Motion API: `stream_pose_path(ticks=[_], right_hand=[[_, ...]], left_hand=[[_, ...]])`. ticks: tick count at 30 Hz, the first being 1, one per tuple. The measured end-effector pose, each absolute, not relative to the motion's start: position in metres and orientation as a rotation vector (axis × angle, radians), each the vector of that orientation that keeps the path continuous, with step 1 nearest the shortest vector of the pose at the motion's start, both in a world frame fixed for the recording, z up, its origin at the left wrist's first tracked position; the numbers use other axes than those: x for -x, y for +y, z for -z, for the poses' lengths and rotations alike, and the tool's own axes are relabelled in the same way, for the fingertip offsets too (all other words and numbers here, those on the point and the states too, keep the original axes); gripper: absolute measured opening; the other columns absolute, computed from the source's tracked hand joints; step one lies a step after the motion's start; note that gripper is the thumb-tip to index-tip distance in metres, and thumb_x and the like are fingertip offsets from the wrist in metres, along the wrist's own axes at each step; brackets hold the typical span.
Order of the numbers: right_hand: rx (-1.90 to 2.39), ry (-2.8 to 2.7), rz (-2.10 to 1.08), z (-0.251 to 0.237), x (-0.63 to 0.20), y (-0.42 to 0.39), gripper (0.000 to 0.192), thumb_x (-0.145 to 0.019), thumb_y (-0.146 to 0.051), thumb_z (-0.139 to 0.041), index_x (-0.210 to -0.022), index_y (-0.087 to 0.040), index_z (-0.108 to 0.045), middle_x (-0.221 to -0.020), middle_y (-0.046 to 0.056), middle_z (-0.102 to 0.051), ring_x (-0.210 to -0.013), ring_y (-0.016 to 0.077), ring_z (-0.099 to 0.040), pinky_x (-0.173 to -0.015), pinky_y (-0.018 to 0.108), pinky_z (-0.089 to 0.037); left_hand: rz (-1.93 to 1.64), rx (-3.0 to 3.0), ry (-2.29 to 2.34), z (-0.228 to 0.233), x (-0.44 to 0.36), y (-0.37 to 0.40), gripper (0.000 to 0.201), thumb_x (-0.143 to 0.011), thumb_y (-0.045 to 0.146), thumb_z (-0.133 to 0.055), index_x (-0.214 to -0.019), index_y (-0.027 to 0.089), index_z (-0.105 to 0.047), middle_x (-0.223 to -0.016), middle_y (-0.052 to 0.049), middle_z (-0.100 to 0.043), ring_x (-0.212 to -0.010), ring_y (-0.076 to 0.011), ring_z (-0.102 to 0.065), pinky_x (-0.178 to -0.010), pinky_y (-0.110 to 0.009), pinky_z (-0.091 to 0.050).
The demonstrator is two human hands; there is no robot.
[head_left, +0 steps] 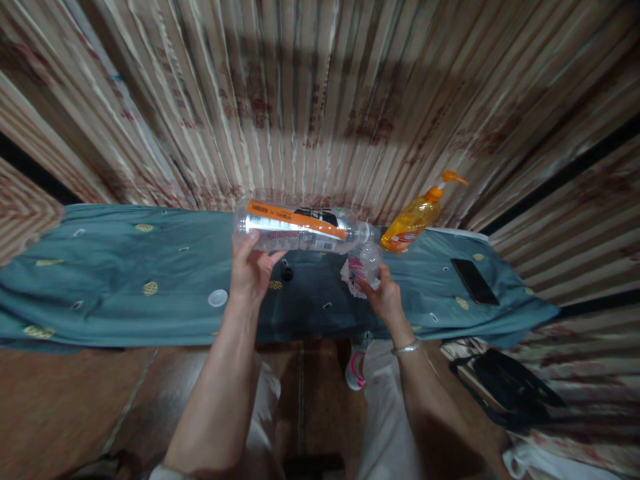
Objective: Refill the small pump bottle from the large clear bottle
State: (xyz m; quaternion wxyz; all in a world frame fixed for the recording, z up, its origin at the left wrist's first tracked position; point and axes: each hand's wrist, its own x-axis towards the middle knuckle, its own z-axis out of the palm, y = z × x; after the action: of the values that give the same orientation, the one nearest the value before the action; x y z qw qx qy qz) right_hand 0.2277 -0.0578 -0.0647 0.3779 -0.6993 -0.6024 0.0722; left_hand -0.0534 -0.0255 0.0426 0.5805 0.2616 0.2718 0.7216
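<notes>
My left hand (251,261) is closed around the base end of a large clear plastic bottle (300,228) with an orange, black and silver label. The bottle lies almost level, its mouth pointing right. In my right hand (384,293) is a small clear plastic bottle (369,260) with pink markings, held just under the large bottle's mouth. Whether the two touch I cannot tell. A jagged white-and-pink edge (351,277) shows beside the small bottle. Below the large bottle, a small black cap (287,273) rests on the cloth, and a white round lid (218,298) is left of it.
An orange pump bottle (410,223) stands behind my right hand, and a black phone (475,281) lies further right. A green patterned cloth (120,267) covers the narrow table. Pleated curtains (300,100) hang behind it. A dark bag (515,380) is at the lower right.
</notes>
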Motion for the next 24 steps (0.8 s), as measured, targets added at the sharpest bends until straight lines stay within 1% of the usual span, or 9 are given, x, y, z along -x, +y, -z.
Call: stream_pose_path(ticks=[4, 8, 15, 19, 24], right_hand=[[1.810, -1.531, -0.206, 0.0633, -0.2272, -0.0580, 0.063, -0.082, -0.054, -0.065, -0.132, -0.015, -0.058, -0.105, 0.016, -0.079, -0.088, 0.0318, -0.076, -0.075, 0.038, -0.057], [1.800, -1.531, -0.217, 0.0616, -0.2265, -0.0585, 0.063, -0.083, -0.052, -0.065, -0.133, -0.015, -0.057, -0.109, 0.017, -0.079, -0.091, 0.0318, -0.076, -0.077, 0.038, -0.057], [1.801, -1.544, -0.202, 0.0622, -0.2272, -0.0581, 0.063, -0.085, -0.056, -0.062, -0.134, -0.016, -0.057, -0.108, 0.016, -0.080, -0.088, 0.0308, -0.076, -0.076, 0.038, -0.057], [1.795, -1.554, -0.174, 0.0639, -0.2282, -0.0574, 0.065, -0.085, -0.059, -0.062, -0.132, -0.015, -0.058, -0.107, 0.017, -0.080, -0.089, 0.0318, -0.076, -0.074, 0.038, -0.056], [1.791, -1.565, -0.183, 0.0634, -0.2283, -0.0577, 0.062, -0.086, -0.054, -0.063, -0.134, -0.015, -0.056, -0.105, 0.016, -0.079, -0.090, 0.0321, -0.077, -0.074, 0.037, -0.057]], left_hand=[[-1.685, -0.618, 0.637, -0.0433, 0.0538, -0.0254, 0.067, -0.064, 0.040, -0.088, -0.125, 0.025, -0.065, -0.129, -0.013, -0.073, -0.134, -0.0417, -0.060, -0.097, -0.054, -0.059], [-1.683, -0.621, 0.632, -0.0436, 0.0537, -0.0254, 0.066, -0.065, 0.040, -0.088, -0.125, 0.025, -0.065, -0.128, -0.013, -0.073, -0.134, -0.0416, -0.060, -0.098, -0.054, -0.059], [-1.691, -0.610, 0.621, -0.0435, 0.0536, -0.0253, 0.064, -0.065, 0.038, -0.087, -0.123, 0.024, -0.065, -0.129, -0.014, -0.072, -0.133, -0.0418, -0.061, -0.100, -0.056, -0.058], [-1.687, -0.614, 0.620, -0.0445, 0.0532, -0.0250, 0.065, -0.063, 0.038, -0.088, -0.122, 0.024, -0.064, -0.128, -0.014, -0.072, -0.134, -0.0427, -0.060, -0.100, -0.057, -0.057], [-1.696, -0.611, 0.617, -0.0448, 0.0531, -0.0247, 0.065, -0.061, 0.039, -0.089, -0.119, 0.024, -0.064, -0.128, -0.013, -0.072, -0.139, -0.0456, -0.055, -0.100, -0.059, -0.057]])
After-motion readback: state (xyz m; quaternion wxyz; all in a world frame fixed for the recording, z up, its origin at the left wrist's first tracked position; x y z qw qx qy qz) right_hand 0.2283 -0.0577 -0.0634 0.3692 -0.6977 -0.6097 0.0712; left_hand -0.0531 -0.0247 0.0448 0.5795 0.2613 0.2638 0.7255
